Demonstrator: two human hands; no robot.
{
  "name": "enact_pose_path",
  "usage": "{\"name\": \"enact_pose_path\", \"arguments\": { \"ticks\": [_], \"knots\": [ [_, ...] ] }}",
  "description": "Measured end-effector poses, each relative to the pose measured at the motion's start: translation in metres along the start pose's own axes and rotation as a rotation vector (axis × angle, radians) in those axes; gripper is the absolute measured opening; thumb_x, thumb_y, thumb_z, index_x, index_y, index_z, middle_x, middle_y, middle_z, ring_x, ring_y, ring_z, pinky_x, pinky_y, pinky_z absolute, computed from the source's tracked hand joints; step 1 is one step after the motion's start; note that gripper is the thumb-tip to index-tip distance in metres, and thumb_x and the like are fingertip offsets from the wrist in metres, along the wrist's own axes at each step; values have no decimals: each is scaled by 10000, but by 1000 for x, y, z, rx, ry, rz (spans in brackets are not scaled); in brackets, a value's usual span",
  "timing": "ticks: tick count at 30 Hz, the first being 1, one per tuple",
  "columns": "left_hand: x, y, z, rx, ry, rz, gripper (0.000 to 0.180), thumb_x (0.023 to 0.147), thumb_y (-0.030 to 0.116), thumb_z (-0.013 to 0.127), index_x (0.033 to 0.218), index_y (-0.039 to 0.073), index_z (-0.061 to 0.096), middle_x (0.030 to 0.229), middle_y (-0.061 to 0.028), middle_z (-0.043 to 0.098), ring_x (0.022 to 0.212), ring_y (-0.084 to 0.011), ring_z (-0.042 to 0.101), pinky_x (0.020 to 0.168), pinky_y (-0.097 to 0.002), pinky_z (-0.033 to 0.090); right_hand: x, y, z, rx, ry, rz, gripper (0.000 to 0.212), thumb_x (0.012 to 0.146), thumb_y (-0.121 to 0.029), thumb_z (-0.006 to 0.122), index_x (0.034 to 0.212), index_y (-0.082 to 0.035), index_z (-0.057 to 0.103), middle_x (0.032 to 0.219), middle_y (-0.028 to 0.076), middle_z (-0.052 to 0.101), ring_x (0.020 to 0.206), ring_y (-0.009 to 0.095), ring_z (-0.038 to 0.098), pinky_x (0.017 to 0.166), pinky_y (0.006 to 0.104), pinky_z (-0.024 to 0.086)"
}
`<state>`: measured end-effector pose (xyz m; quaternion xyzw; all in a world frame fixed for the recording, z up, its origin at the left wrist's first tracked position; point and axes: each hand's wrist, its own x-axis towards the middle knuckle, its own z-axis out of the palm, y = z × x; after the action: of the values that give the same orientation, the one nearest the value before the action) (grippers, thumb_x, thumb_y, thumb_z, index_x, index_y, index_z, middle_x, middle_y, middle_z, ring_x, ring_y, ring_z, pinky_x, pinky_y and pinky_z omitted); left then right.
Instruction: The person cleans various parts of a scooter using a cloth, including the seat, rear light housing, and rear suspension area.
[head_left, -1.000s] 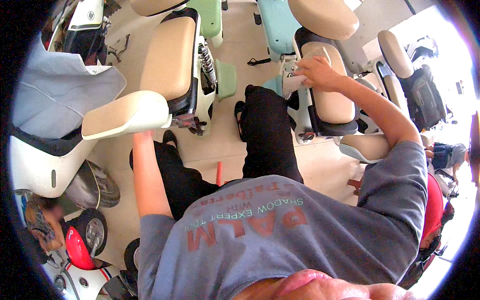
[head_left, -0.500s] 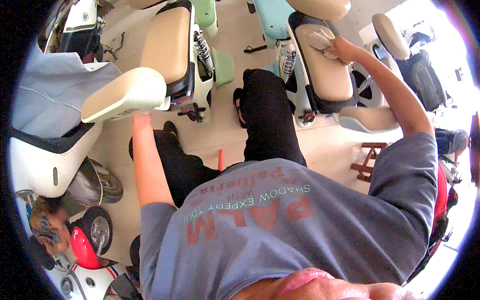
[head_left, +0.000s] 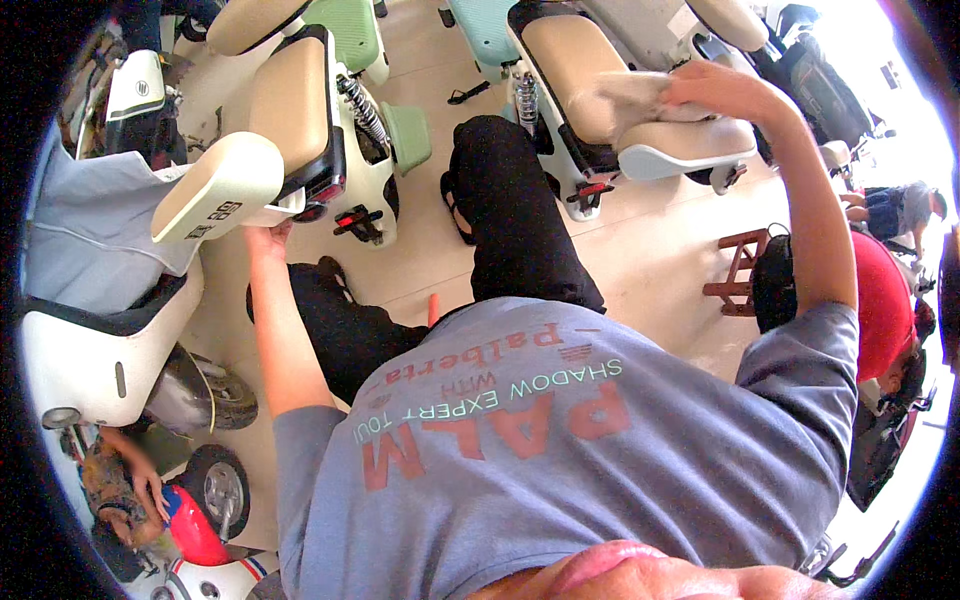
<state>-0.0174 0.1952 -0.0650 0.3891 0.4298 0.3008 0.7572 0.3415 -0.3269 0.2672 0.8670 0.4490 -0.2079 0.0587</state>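
Observation:
My right hand (head_left: 705, 90) is closed on a pale cloth (head_left: 632, 98), smeared by motion. The cloth hangs over the rear of a scooter's tan seat (head_left: 568, 62), beside the padded tan backrest (head_left: 690, 142). On the left, my left hand (head_left: 268, 238) is at the tail of another scooter, just below its cream backrest (head_left: 222, 188). Its fingers are mostly hidden under the white tail part, so what they grip, if anything, does not show. That scooter has a tan seat (head_left: 288, 95) and a chrome shock absorber (head_left: 362, 108).
A grey cloth (head_left: 100, 230) drapes over a white scooter (head_left: 110, 350) at left. A wooden stool (head_left: 738, 272) stands at right near a red rounded object (head_left: 880, 300). A person (head_left: 130, 490) is at lower left beside a red and blue object; another person (head_left: 905, 215) is at far right.
My right hand and the cloth have moved from mid-seat back toward the backrest. My left hand shows more below the left backrest. The whole view has shifted slightly.

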Motion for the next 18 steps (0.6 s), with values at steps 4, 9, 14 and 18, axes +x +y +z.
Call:
{"name": "enact_pose_path", "arguments": {
  "ticks": [4, 9, 14, 18],
  "knots": [
    [-17, 1, 4, 101, 74, 137, 479, 911, 451, 486, 1265, 129, 494, 1116, -75, 592, 883, -206, 597, 751, -359, 499, -31, 16, -8, -51, 9, 160, 404, 904, -324, 495, 1251, -133, 574, 1188, 143, 564, 1107, 285, 536, 984, 347, 417],
    [-42, -31, 19, 173, 64, 375, 472, 966, 371, 436, 1305, 43, 448, 1199, -120, 550, 1050, -223, 543, 941, -366, 410, 3, 11, 18, -374, -58, -263, 297, 938, -140, 446, 1186, -111, 606, 1063, 144, 602, 1025, 277, 578, 915, 370, 473],
    [-126, -113, 39, 630, 269, 724, 582, 971, 332, 459, 1448, 36, 304, 1381, -124, 439, 1132, -210, 499, 930, -335, 414, 6, -51, 36, 103, 298, -285, 386, 959, -356, 480, 1028, -13, 641, 921, 183, 666, 842, 328, 626, 800, 395, 486],
    [-222, -102, 94, 431, -139, 305, 528, 998, 283, 448, 1429, 8, 316, 1394, -161, 446, 1221, -238, 484, 1013, -366, 376, -14, -98, 54, 541, 575, -421, 456, 960, -408, 492, 1041, 21, 625, 852, 204, 654, 799, 304, 632, 741, 387, 480]
  ]
}}
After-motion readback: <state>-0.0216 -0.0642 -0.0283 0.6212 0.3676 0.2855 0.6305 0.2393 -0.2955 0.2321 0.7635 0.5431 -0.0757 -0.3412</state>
